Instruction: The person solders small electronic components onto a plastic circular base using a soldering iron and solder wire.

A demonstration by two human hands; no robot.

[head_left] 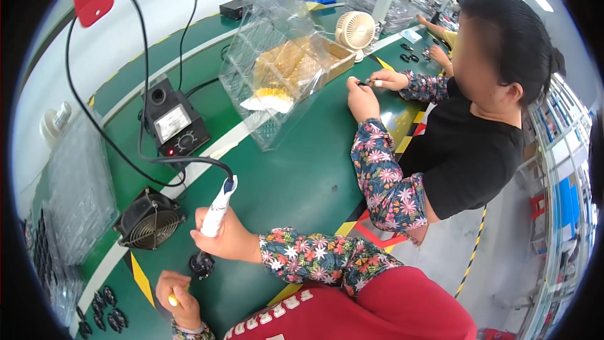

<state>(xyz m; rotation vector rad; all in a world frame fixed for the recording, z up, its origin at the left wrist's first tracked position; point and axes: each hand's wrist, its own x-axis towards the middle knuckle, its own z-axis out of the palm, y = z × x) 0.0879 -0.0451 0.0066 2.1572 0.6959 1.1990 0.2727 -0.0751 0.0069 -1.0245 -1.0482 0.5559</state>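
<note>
My right hand (229, 236) is closed round the white-wrapped handle of a soldering iron (219, 209), whose black cable leaves its upper end. Below that hand, a small round black part (202, 266) lies on the green bench; the iron's lower end points toward it. My left hand (178, 294) is beside this part, nearer the bench's front, with fingers curled together. A bit of yellow (173, 300) shows at its fingertips; whether that is a finger cover or a held thing is unclear.
A black soldering station (173, 126) with a red light and a black fan (150, 219) stand beyond my hands. Several black parts (100, 308) lie at lower left. Clear plastic trays (270, 75) stand further back. A co-worker (465, 145) at right handles a small part.
</note>
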